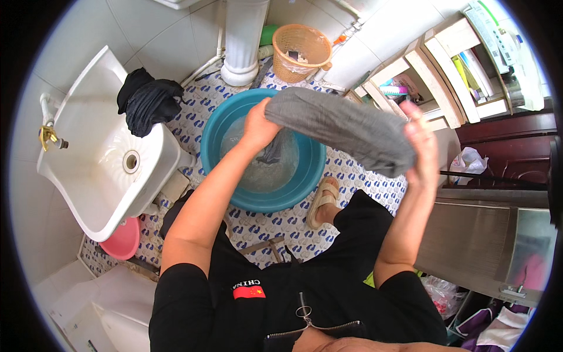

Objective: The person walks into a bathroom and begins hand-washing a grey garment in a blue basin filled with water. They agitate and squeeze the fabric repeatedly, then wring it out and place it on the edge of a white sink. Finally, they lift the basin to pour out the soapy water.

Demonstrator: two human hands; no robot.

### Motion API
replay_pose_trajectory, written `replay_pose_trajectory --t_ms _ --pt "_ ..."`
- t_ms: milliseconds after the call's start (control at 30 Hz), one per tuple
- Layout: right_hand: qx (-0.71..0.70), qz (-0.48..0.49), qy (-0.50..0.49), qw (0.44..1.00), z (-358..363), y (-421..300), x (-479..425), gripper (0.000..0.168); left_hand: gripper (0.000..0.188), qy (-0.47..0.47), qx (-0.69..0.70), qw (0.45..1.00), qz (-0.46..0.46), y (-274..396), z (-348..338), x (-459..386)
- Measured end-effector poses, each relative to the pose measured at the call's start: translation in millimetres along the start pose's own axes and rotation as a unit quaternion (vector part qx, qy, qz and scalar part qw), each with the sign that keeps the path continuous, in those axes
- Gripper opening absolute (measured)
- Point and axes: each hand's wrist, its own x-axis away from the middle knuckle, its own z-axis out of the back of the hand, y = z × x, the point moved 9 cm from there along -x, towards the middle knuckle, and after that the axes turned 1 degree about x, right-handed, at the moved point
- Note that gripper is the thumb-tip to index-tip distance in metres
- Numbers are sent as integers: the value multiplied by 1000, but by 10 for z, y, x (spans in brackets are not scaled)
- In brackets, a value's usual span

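Note:
A grey cloth garment is stretched between my two hands above a blue plastic basin. At its left end, my left hand grips the fabric over the basin. My right hand, somewhat blurred, is at the other end, to the right of the basin; its fingers are raised and how firmly it holds the cloth is unclear. Water lies in the basin, with a piece of dark grey cloth partly in it. Whether that piece joins the held garment is hidden.
Dark wet-looking clothes hang over the edge of a white sink at left. A wicker-patterned waste basket and a white pedestal stand behind the basin. Wooden shelves are at right, a pink basin at lower left.

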Motion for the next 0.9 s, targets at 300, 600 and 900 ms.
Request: replay_pose_trajectory --t_ms 300,600,900 --pt "126 -185 -187 957 -680 2709 326 74 20 -43 23 997 58 120 -382 121" --pt "118 -82 -339 930 -1514 1925 -120 92 32 -61 274 949 148 48 -477 116" --pt "-95 -142 -250 953 -1707 1702 -305 72 60 -122 491 838 205 203 -278 -6"
